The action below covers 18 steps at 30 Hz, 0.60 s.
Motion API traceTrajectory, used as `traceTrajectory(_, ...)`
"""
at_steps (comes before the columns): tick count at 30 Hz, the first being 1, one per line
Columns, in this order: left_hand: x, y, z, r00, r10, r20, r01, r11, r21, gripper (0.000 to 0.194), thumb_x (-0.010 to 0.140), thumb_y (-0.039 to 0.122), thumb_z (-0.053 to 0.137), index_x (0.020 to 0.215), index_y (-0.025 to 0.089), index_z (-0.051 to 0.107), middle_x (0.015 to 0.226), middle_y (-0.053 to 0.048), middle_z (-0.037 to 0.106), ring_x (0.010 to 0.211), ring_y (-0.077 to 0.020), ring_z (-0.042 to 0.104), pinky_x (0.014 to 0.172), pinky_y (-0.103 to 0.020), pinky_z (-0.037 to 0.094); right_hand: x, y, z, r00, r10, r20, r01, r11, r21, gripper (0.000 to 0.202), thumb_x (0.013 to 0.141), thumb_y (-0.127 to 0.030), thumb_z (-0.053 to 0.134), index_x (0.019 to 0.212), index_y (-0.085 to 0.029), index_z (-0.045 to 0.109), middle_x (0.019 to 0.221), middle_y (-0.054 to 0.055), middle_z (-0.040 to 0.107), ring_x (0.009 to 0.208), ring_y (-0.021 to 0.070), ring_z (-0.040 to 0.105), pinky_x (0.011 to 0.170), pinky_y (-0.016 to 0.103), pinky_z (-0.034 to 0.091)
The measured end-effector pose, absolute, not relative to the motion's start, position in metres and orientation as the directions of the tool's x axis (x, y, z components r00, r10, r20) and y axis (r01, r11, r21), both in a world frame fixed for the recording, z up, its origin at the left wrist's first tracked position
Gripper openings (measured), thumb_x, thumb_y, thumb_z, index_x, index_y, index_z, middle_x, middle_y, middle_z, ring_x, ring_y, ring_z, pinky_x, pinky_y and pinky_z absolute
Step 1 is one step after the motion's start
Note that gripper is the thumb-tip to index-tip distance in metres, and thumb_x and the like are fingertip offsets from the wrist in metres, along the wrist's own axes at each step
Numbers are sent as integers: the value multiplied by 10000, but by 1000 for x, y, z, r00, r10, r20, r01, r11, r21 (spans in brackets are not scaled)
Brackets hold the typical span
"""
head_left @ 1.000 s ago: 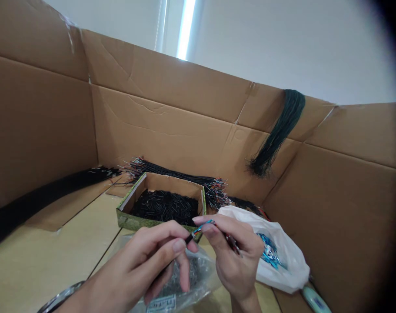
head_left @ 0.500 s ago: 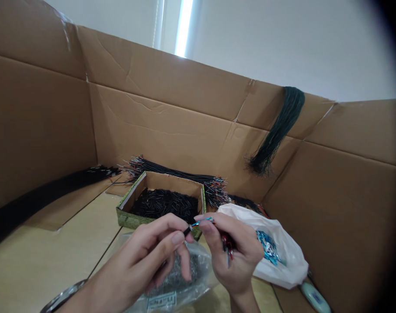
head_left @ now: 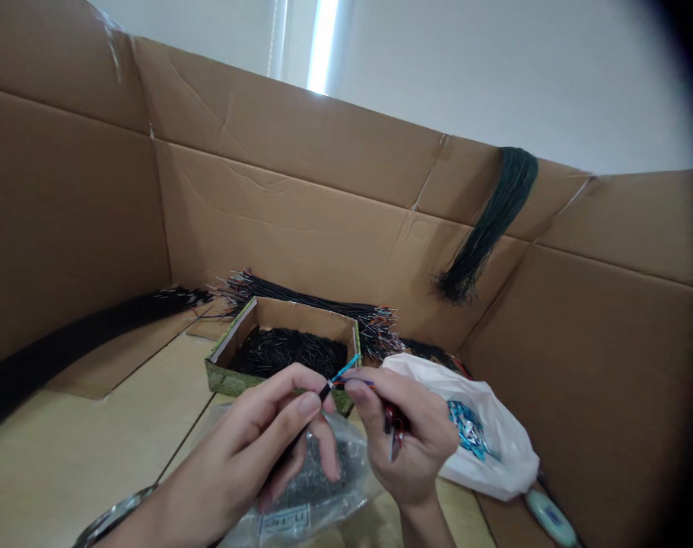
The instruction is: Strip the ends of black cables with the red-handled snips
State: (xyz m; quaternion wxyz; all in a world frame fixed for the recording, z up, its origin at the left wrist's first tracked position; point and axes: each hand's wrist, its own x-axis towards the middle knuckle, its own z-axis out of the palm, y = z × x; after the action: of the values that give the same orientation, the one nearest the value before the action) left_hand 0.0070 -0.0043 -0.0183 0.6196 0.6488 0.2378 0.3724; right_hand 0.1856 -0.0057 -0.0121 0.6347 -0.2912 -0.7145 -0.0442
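Between thumb and index finger, my left hand pinches the end of a black cable. Thin coloured wires fan out of that end, and a twisted light-blue strand points up and right. My right hand has its thumb and forefinger closed on the other coloured wires just right of the cable end. A red-handled tool sits in the same palm, mostly hidden by the fingers. Behind both hands stands a green-edged box with many short black pieces in it.
A clear plastic bag lies under my hands. At the right are a white bag with blue bits and a pale green object. Cable bundles lie behind the box. Dark threads hang over the cardboard wall.
The light-blue strand now stands apart, angled upward, where it was between my right fingertips. My right fingers now pinch the darker wires. The view has shifted slightly.
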Motion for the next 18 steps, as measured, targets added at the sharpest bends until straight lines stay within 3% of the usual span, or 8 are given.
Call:
traceTrajectory(6, 5, -5, -21, 628, 757, 184, -133, -128, 983, 261, 1079, 439, 387, 1117, 224, 531, 803, -6, 717, 459, -56, 400, 430, -174, 291, 184, -7, -9, -4, 374, 927, 459, 825, -331, 153, 875, -103, 664, 932, -243, 690, 699, -54, 722, 507, 88, 594, 510, 213, 475)
traceTrajectory(11, 5, -4, -18, 652, 730, 206, -85, -200, 976, 261, 1073, 439, 404, 1116, 225, 546, 789, -2, 706, 474, -67, 423, 460, -186, 338, 187, -8, -7, 44, 545, 837, 393, 761, -516, 34, 874, -209, 708, 874, -242, 716, 538, -82, 507, 436, 78, 409, 412, 199, 352)
traceTrajectory(14, 4, -4, -17, 668, 709, 225, -81, -232, 969, 267, 1075, 434, 399, 1082, 222, 562, 774, 5, 699, 477, -67, 423, 475, -188, 359, 190, -9, -6, 11, 603, 798, 314, 755, -575, 65, 880, -225, 708, 920, -265, 739, 525, -91, 439, 428, 75, 389, 406, 194, 332)
traceTrajectory(18, 2, -4, -18, 657, 718, 230, -80, -236, 968, 242, 1076, 415, 409, 1116, 228, 557, 787, 5, 695, 490, -65, 428, 484, -184, 368, 192, -12, -3, 28, 604, 797, 321, 749, -579, 50, 875, -210, 711, 872, -248, 744, 533, -81, 488, 434, 77, 428, 409, 192, 352)
